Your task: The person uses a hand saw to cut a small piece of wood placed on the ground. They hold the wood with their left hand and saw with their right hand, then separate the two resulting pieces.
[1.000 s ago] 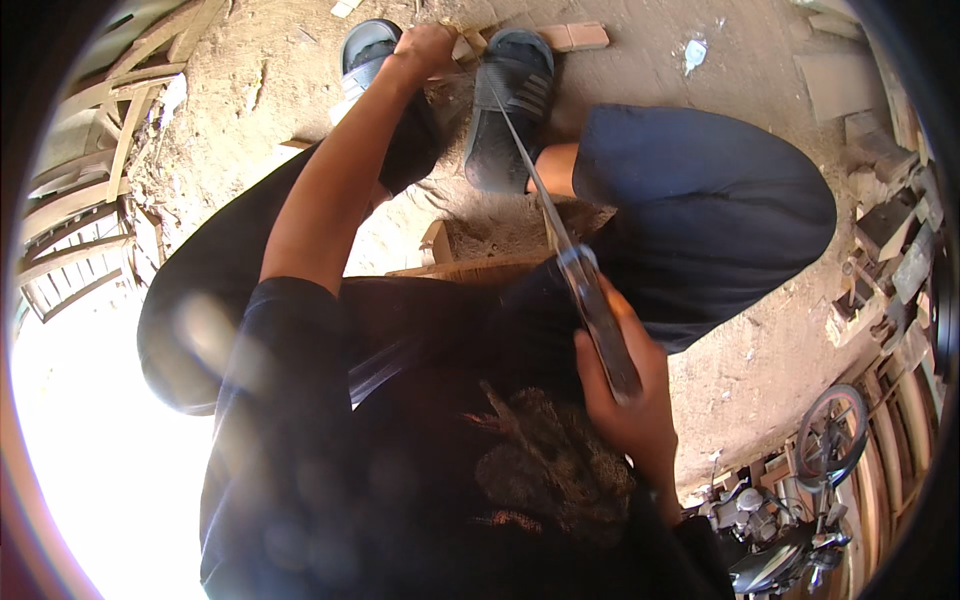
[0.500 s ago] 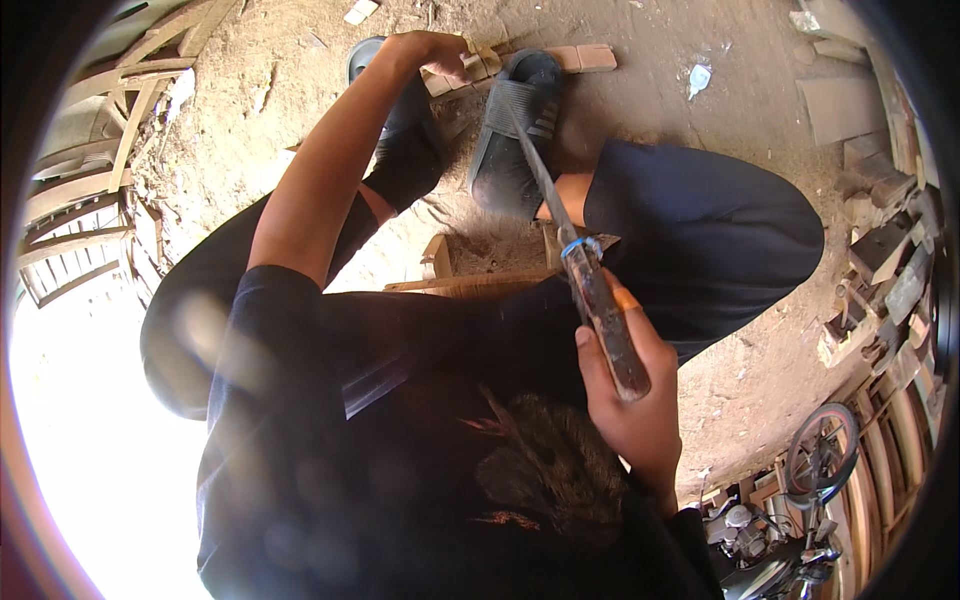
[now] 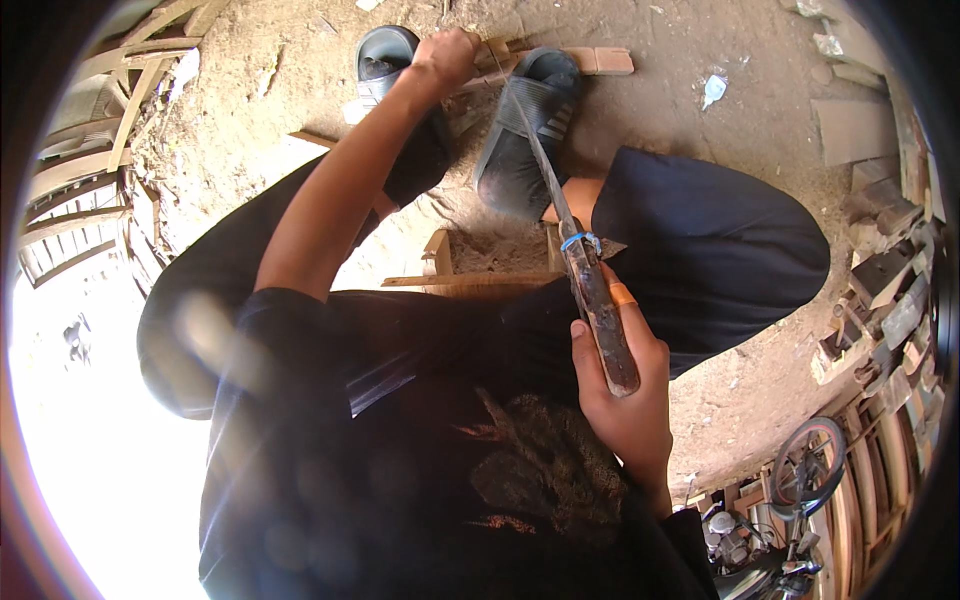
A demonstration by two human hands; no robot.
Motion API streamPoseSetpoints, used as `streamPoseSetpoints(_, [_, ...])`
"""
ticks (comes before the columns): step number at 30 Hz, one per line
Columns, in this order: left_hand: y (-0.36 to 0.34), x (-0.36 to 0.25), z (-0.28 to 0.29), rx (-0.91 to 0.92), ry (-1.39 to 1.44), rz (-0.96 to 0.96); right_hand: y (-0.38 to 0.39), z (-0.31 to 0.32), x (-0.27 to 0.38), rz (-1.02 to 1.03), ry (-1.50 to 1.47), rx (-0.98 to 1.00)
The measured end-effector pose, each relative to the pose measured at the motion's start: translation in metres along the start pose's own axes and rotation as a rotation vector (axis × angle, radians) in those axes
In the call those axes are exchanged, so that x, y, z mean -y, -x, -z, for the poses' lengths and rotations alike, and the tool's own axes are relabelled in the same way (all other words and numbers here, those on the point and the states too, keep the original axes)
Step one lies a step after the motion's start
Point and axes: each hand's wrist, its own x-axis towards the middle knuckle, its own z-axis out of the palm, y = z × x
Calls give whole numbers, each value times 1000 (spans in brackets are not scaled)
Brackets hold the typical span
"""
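My right hand (image 3: 625, 380) is closed round the dark, worn handle (image 3: 605, 330) of a long narrow blade (image 3: 540, 155), tied with blue cord where blade meets handle; an orange band wraps one finger. The blade runs up between my feet toward my left hand (image 3: 448, 62), which is closed at a strip of wooden pieces (image 3: 595, 60) on the dirt. What its fingers hold is hidden. My two dark sandals (image 3: 525, 115) stand just on my side of that strip. A low wooden seat or board (image 3: 450, 282) shows beneath me, between my bent legs.
Curved wooden slats and frames (image 3: 125, 120) line the left, beside bright glare. Wood offcuts (image 3: 880, 270) are piled on the right, with a motorbike (image 3: 800, 470) at lower right. A small pale scrap (image 3: 714, 88) lies on the dirt floor (image 3: 700, 160).
My left hand dipped, then lifted and shifted right, staying closed by the wooden strip. My right hand still grips the handle, with the blade now slightly steeper.
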Motion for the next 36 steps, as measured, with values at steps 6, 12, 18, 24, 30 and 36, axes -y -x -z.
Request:
streamPoseSetpoints(6, [-9,7,-12,-50,-44,-83,7,-1,-6,-38,5,46])
streamPoseSetpoints(12, [0,-8,-13,-115,-48,-4,34,-15,-15,134,146,-57])
streamPoseSetpoints(18, [-2,-13,-12,-131,-11,6,16,-30,-4,-11,48,-33])
streamPoseSetpoints(24, [-23,6,-41,-93,-19,36,24,-33,-27,125,110,-72])
streamPoseSetpoints(30, [-25,0,-46,-95,-42,-8,35,-32,-17,175,174,-79])
streamPoseSetpoints(36, [-24,-16,-18,78,-172,-91,0,-26,-26,-43,26,-29])
